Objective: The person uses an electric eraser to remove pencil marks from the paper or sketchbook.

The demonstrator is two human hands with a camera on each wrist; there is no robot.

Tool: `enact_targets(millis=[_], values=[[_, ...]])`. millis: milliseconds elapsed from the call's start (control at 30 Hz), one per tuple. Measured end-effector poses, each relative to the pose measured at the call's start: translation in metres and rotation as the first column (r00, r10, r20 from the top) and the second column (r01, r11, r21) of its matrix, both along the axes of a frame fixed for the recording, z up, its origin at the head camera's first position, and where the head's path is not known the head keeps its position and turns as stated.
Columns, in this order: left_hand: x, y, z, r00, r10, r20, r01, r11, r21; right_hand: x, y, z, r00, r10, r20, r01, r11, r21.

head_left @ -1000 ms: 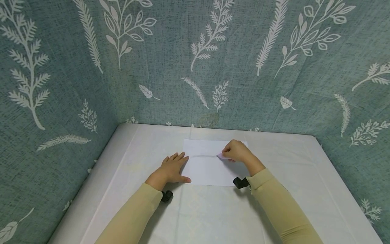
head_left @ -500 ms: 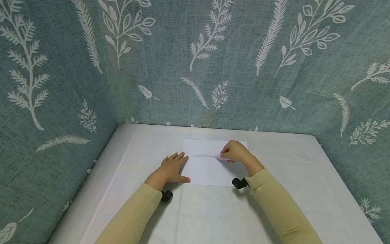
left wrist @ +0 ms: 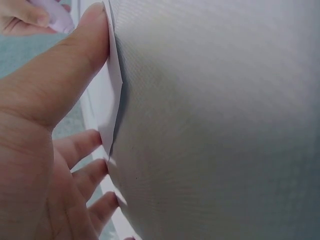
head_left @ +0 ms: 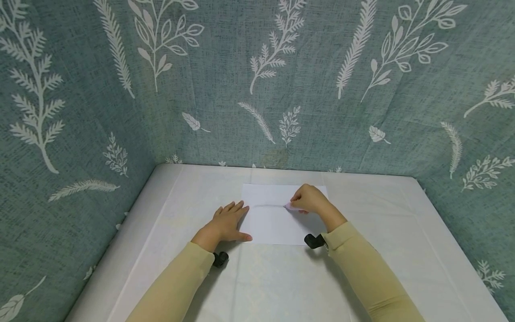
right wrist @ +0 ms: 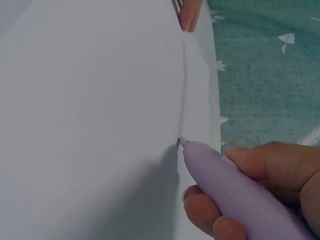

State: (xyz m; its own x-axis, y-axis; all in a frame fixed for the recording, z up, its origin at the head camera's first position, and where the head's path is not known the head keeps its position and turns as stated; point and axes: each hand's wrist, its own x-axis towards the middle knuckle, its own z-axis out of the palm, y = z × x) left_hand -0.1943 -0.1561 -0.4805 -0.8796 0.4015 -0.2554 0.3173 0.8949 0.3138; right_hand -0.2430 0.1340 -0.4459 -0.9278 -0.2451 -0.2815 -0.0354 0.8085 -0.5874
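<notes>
**A:** What is the right hand [head_left: 311,200] doing?

**B:** Its fingers [right wrist: 260,160] are curled tight round a pale lilac pen [right wrist: 240,192], thumb on top and the others beneath. The pen's tip touches a white sheet of paper [head_left: 273,223] at the right end of a faint grey line [head_left: 265,206] that runs across the sheet.

**A:** And the left hand [head_left: 227,223]?

**B:** Flat, with straight fingers, gripping nothing. It presses on the sheet's left edge; the thumb [left wrist: 65,75] lies along the near left corner of the paper, and the other fingertips rest at the edge farther up.

**A:** Where does the sheet lie?

**B:** On a desk [head_left: 382,250] covered in whitish cloth, nearer the far edge than the near one, roughly midway between the left and right edges. Its long sides run parallel to the far edge.

**A:** Anything else around the hands?

**B:** Both arms wear beige sleeves [head_left: 362,264], and a small black device [head_left: 315,240] sits at each wrist, just off the near edge of the paper. Behind and to both sides of the desk hangs a teal fabric backdrop [head_left: 225,80] printed with white leaves and fern sprigs.
</notes>
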Motion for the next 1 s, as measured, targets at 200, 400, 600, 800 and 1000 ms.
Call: enact_targets(millis=[200, 400, 600, 800, 1000], values=[[-0.0005, -0.0006, -0.0016, 1.0, -0.001, -0.001, 0.001, 1.0, 0.007, -0.0013, -0.0017, -0.0011, 1.0, -0.016, -0.015, 0.016, 1.0, 0.009], [-0.0016, -0.0012, -0.0044, 1.0, -0.005, -0.008, 0.006, 1.0, 0.004, 0.0003, -0.0001, -0.0008, 1.0, -0.004, 0.01, 0.004, 1.0, 0.0], [-0.002, -0.0014, -0.0049, 1.0, -0.005, -0.003, 0.005, 1.0, 0.001, 0.0001, -0.0005, -0.0008, 0.999, -0.04, 0.012, 0.04, 0.999, -0.014], [-0.0013, -0.0014, -0.0036, 1.0, -0.008, -0.006, 0.008, 1.0, 0.007, 0.0017, -0.0019, -0.0016, 0.999, -0.026, 0.024, 0.026, 1.0, -0.017], [-0.0013, -0.002, -0.0023, 1.0, -0.01, -0.006, 0.01, 1.0, -0.002, 0.0, -0.0019, -0.001, 0.999, -0.041, 0.003, 0.041, 0.999, 0.013]])
